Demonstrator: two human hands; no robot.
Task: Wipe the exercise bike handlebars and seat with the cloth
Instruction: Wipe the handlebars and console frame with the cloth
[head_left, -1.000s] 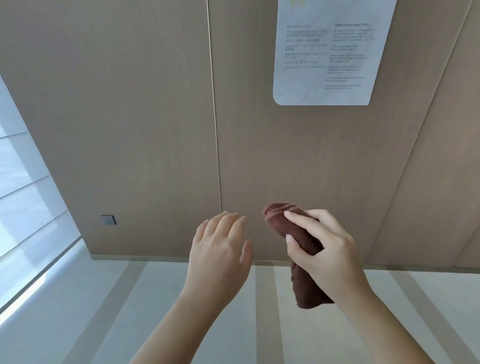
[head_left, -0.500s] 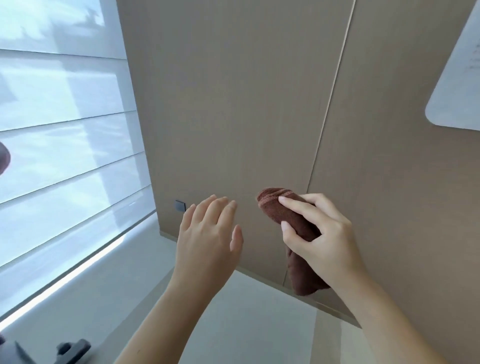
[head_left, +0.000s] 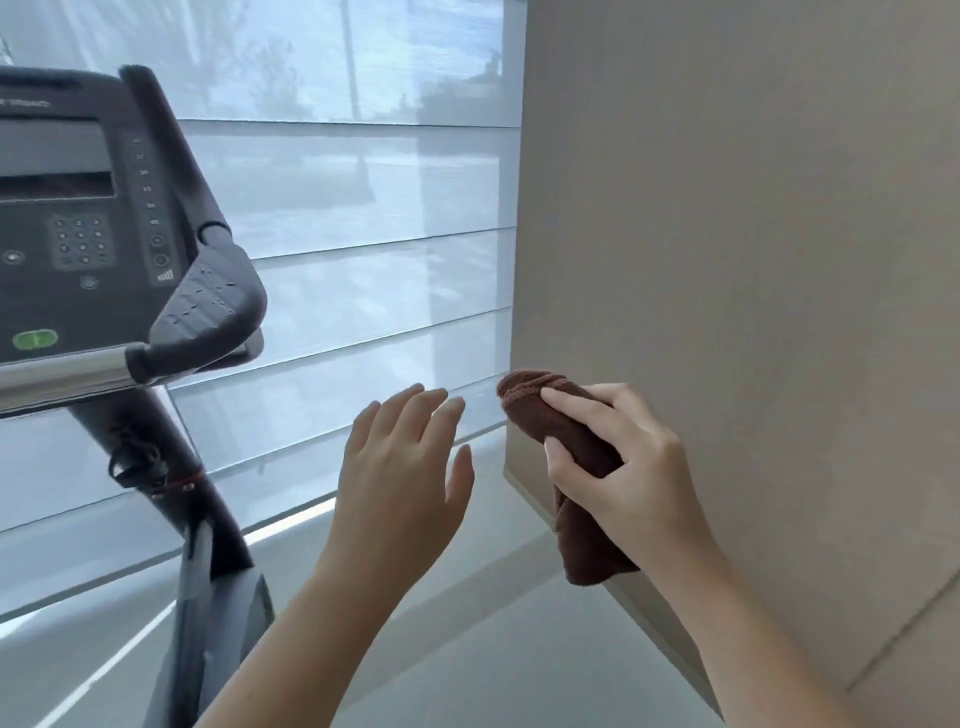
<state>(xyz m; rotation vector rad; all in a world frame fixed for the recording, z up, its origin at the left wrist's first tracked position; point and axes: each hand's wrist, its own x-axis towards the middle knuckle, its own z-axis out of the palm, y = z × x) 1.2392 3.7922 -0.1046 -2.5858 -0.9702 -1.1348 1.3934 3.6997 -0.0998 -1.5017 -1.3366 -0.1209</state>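
The exercise bike (head_left: 78, 218) fills the left side, its dark console facing me. Its right handlebar (head_left: 205, 306) is black, with a padded elbow rest and a chrome bar below the console. The seat is out of view. A folded brown cloth (head_left: 566, 447) is gripped in my right hand (head_left: 623, 467) at centre right, well to the right of the handlebar. My left hand (head_left: 402, 478) hovers beside it, palm down, fingers spread, holding nothing, and touches neither cloth nor bike.
A window with pale horizontal blinds (head_left: 363, 260) runs behind the bike. A beige wood-panel wall (head_left: 753, 260) closes the right side, close to my right hand. The bike's dark post (head_left: 202, 545) drops to the grey floor (head_left: 493, 649) at lower left.
My view has swung left from the panel wall and its notice to the window, bringing the bike's console and handlebar into sight. Both hands keep the same pose, cloth still held.
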